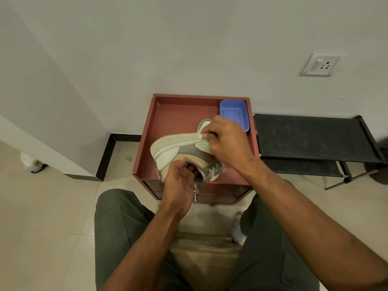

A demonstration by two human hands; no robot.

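Sneaker (174,148) held on its side above the recessed top of a red-brown drawer cabinet (144,143), over the near half of that top, with the tan sole turned up and away from you. The heel points to the cabinet's left edge, and the toe runs toward its far right corner. The loose laces hang at the near edge.

Your left hand (178,181) grasps the shoe at its opening. The fingers are curled inside the collar and the thumb is clamped on the outside of the heel. Your right hand (226,141) lies over the forefoot, its fingertips pinching a small white cloth (203,135) against the rim of the sole. How much of the cloth is folded under the palm cannot be told. Neither hand rests on the cabinet top, and the shoe appears to be carried by the hands alone.

A blue plastic tray (234,114) sits in the far right corner of the cabinet top, just behind your right hand. Metal drawer knobs (196,193) show on the cabinet front below your left wrist. A black shoe rack (304,137) stands just beside the cabinet's right edge, against the wall. A wall socket (320,65) is mounted above the rack. Your knees, in dark green trousers (117,223), flank the cabinet's near edge.
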